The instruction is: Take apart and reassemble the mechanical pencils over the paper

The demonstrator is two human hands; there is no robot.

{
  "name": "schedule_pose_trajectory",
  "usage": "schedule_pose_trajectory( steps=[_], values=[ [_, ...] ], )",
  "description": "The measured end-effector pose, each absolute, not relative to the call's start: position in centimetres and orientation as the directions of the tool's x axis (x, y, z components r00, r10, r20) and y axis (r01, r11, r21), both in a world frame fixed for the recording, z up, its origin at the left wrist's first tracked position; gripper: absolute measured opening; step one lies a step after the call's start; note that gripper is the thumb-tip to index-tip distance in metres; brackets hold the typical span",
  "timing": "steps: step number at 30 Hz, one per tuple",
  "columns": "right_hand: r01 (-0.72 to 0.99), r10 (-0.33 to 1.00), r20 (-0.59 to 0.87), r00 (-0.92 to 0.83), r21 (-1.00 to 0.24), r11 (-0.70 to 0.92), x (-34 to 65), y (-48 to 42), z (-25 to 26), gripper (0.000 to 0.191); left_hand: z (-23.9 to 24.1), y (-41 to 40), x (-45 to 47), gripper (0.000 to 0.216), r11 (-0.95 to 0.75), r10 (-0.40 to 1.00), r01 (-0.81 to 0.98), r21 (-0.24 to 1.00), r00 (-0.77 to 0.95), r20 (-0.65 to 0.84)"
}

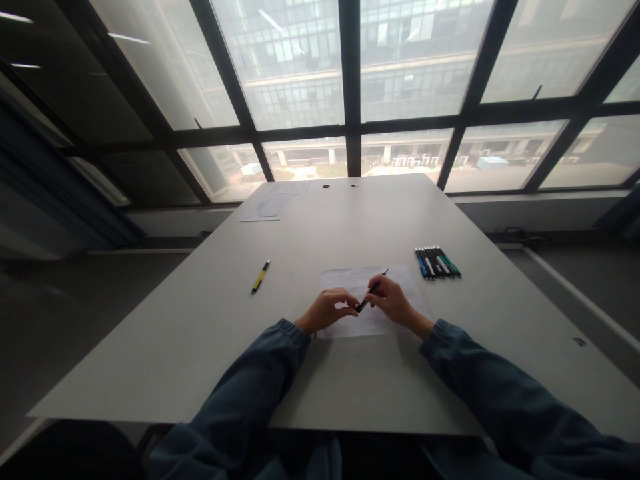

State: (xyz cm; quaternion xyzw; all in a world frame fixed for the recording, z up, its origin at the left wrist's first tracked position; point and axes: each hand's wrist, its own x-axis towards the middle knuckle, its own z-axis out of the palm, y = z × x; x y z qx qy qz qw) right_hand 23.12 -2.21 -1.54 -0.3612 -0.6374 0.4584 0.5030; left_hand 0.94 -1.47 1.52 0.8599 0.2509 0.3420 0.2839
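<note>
Both hands are over a white sheet of paper (pixel 373 326) on the table. My right hand (pixel 391 301) is closed on a dark pen (pixel 365 303), which slants from lower left to upper right. My left hand (pixel 331 308) has its thumb and forefinger pinched at the pen's lower left end. The pen's middle is partly covered by the right fingers. To the left lies a yellow and black pen (pixel 261 277). A row of several pens (pixel 437 263), with black, blue, white and green parts, lies to the right of the paper.
The white table (pixel 200 347) stretches away to large windows (pixel 300 67). Papers (pixel 267 206) lie at its far left. Near the far edge is a round dark hole (pixel 326 187). A small dark mark (pixel 579 341) is at the right edge.
</note>
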Motion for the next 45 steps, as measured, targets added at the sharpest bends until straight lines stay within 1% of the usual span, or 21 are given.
schedule_pose_trajectory(
  steps=[6,10,12,15,18,19,21,23,25,27,31,33,37,42,45],
  values=[
    [0.001,0.912,0.335,-0.236,-0.939,0.345,22.5,-2.4,-0.9,0.030,1.3,-1.4,0.8,0.023,-0.683,0.654,0.284,0.673,0.647,0.391],
    [-0.043,0.892,0.422,-0.163,-0.906,0.421,22.4,-2.4,-0.7,0.024,1.3,-1.2,0.9,0.024,-0.672,0.670,0.296,0.679,0.633,0.388],
    [-0.044,0.887,0.450,-0.100,-0.893,0.448,22.7,-2.2,-0.6,0.028,1.1,-1.0,0.8,0.023,-0.668,0.691,0.328,0.668,0.606,0.393],
    [-0.014,0.901,0.433,0.001,-0.901,0.433,23.9,-1.6,-0.6,0.043,0.9,-0.9,0.8,0.026,-0.650,0.729,0.373,0.663,0.553,0.404],
    [0.102,0.890,0.446,0.093,-0.894,0.437,26.0,-0.3,-0.3,0.054,0.8,-0.9,0.7,0.029,-0.620,0.761,0.393,0.679,0.514,0.397],
    [0.155,0.873,0.464,0.150,-0.883,0.443,27.0,0.3,-0.2,0.052,0.8,-0.9,0.7,0.029,-0.611,0.769,0.400,0.683,0.506,0.391],
    [0.284,0.827,0.501,0.253,-0.856,0.432,29.3,1.5,0.0,0.040,0.8,-0.9,0.7,0.029,-0.599,0.778,0.410,0.688,0.500,0.380],
    [0.398,0.770,0.525,0.363,-0.835,0.381,32.0,2.7,0.1,0.028,0.8,-1.0,0.7,0.028,-0.590,0.782,0.413,0.694,0.505,0.366],
    [0.460,0.712,0.522,0.470,-0.833,0.307,34.9,3.7,-0.1,0.028,0.9,-1.0,0.7,0.028,-0.583,0.786,0.414,0.699,0.507,0.354],
    [0.518,0.665,0.523,0.533,-0.823,0.231,37.9,4.3,-0.7,0.029,1.0,-1.1,0.7,0.029,-0.576,0.790,0.416,0.704,0.505,0.348],
    [0.627,0.579,0.489,0.652,-0.778,-0.050,42.6,5.0,-2.2,0.030,1.2,-1.2,0.6,0.031,-0.562,0.798,0.420,0.712,0.503,0.333],
    [0.618,0.586,0.435,0.683,-0.772,-0.148,44.1,5.3,-2.8,0.032,1.2,-1.3,0.6,0.031,-0.557,0.797,0.414,0.720,0.511,0.323],
    [0.636,0.645,0.384,0.660,-0.743,-0.208,45.5,5.4,-3.5,0.038,1.1,-1.4,0.5,0.034,-0.555,0.791,0.401,0.729,0.524,0.314],
    [0.692,0.686,0.328,0.650,-0.628,-0.355,46.0,5.1,-4.2,0.033,0.8,-1.2,0.6,0.034,-0.550,0.795,0.406,0.730,0.523,0.308],
    [0.734,0.699,0.344,0.627,-0.561,-0.382,46.2,5.0,-4.4,0.034,0.8,-1.1,0.7,0.032,-0.545,0.795,0.407,0.733,0.529,0.297]
  ],
)
